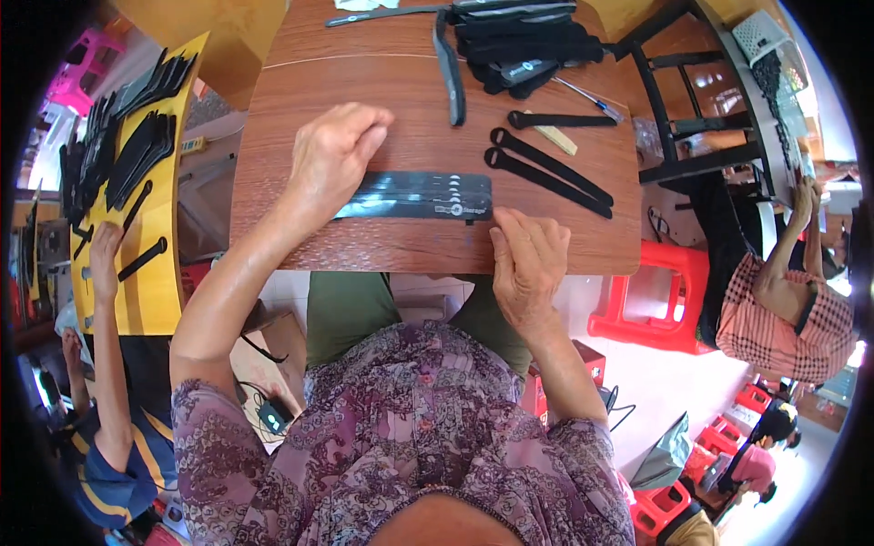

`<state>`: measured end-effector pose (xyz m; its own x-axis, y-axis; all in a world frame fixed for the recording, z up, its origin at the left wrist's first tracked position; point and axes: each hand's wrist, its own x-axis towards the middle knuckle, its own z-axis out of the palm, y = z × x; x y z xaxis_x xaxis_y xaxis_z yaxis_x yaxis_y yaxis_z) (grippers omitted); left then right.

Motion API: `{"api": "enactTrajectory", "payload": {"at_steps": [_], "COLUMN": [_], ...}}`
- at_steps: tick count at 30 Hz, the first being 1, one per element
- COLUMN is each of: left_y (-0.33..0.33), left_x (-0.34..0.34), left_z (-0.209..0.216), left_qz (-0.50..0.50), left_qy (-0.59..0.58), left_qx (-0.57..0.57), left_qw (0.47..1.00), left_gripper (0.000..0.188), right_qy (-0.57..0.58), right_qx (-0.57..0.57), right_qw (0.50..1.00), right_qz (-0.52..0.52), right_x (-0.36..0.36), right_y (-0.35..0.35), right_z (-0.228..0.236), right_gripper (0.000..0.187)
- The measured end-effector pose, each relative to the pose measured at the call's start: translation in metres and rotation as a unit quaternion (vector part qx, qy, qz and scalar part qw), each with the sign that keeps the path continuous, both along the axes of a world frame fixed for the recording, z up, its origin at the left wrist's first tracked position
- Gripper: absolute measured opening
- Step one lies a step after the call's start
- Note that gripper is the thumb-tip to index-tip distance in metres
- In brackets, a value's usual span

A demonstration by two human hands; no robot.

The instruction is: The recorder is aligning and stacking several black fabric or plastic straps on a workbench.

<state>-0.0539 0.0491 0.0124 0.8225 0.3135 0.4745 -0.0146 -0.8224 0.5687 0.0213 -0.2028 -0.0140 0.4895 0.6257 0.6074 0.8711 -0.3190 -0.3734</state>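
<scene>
In front of me on the brown wooden table lies a flat, glossy black pack with white crescent marks and print at its right end. My left hand is closed over the pack's left end, fingers curled in; whatever they may hold is hidden. At the table's front edge rests my right hand, beside the pack's right corner, its fingers extended and the thumb apart. Right of the pack lie two black hook-and-loop straps with looped ends. Another black strap lies above them, across a pale yellowish block.
A heap of black straps fills the table's far side, with a pen nearby. At left, a co-worker's hand works on a yellow table holding more straps. A red stool stands right. Another person sits beyond.
</scene>
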Motion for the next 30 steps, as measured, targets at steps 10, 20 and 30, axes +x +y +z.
{"api": "enactTrajectory", "payload": {"at_steps": [10, 20, 30], "left_y": [-0.053, -0.063, -0.065], "left_x": [0.055, 0.102, 0.109], "left_z": [-0.003, -0.024, -0.016], "left_qz": [-0.144, -0.150, -0.158], "left_qy": [-0.025, 0.129, 0.175], "left_qx": [0.076, 0.143, 0.117], "left_qw": [0.986, 0.970, 0.965], "left_gripper": [0.020, 0.025, 0.029], "right_qy": [-0.055, -0.015, 0.024], "right_qx": [-0.016, 0.022, 0.055], "right_qw": [0.989, 0.986, 0.983], "right_qz": [-0.134, -0.165, -0.176], "right_x": [0.053, 0.056, 0.059], "right_y": [-0.037, -0.061, -0.065], "right_z": [0.001, -0.001, -0.008], "right_gripper": [0.022, 0.021, 0.020]}}
